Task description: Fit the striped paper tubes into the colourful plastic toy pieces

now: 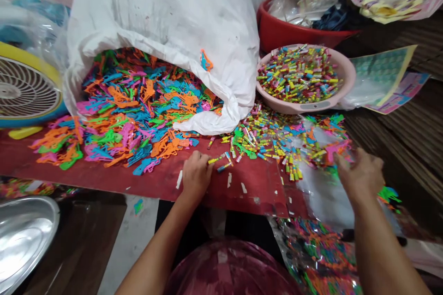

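Although a bulging white sack (159,41) fills the top middle of the frame, the hands work lower down, along a red counter (249,191). A bright heap of flat plastic shapes (138,106) spills from the sack's mouth across the counter's left half. At upper right, a pink basin (349,73) holds a mass of striped tubes (299,73), beside a red tub (273,27); a fan (24,92) sits at far left. More tubes and shapes lie scattered below the basin, partly on a clear plastic sheet (325,198). The right hand (360,177) hovers over that spread with its fingers apart, just beside a pink shape (337,150). The left hand (196,175) rests on the counter with its fingers together at a yellow tube (216,160), though whether they clamp it cannot be told. A second tube (224,166) lies just beside it. These round pieces look apt to roll, so a light fingertip pinch seems best. Bare red counter offers open room around the left hand, but the near edge lies close below it, and a dropped tube could easily go over.
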`<move>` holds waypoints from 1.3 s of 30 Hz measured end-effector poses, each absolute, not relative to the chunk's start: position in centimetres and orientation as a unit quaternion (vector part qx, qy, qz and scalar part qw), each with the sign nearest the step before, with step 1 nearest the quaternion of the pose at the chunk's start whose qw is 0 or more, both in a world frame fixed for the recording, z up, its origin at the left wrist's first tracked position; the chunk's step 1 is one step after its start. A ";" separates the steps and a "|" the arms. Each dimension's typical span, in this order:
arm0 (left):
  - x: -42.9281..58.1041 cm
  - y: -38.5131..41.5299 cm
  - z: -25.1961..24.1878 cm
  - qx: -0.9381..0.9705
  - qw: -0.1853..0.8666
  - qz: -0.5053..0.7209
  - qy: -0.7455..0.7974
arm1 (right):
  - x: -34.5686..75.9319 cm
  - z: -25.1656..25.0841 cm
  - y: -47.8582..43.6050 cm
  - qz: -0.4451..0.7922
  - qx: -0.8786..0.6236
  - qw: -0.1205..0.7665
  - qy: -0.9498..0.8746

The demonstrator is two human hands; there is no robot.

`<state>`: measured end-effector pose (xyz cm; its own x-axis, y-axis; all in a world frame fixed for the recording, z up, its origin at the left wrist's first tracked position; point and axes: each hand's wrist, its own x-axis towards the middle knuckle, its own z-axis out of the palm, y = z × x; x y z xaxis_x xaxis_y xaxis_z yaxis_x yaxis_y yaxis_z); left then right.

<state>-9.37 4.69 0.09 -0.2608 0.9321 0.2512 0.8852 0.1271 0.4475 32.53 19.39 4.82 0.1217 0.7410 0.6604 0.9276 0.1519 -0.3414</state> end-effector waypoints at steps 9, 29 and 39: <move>-10.2 3.3 -1.3 0.499 0.168 0.525 0.669 | 7.9 4.7 15.3 0.237 -0.272 0.269 -0.893; -11.1 2.0 -1.4 0.249 0.311 0.722 0.566 | -3.0 3.0 15.3 0.532 -0.350 0.235 -0.734; -9.2 2.9 0.1 0.218 0.425 0.726 0.495 | 2.9 4.1 11.0 0.678 -0.368 0.322 -0.549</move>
<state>-9.20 2.93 0.07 -0.5448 0.8320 -0.1044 -0.4006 -0.1488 0.9041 2.94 10.96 4.07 -0.5221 0.8405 -0.1445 -0.0328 -0.1891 -0.9814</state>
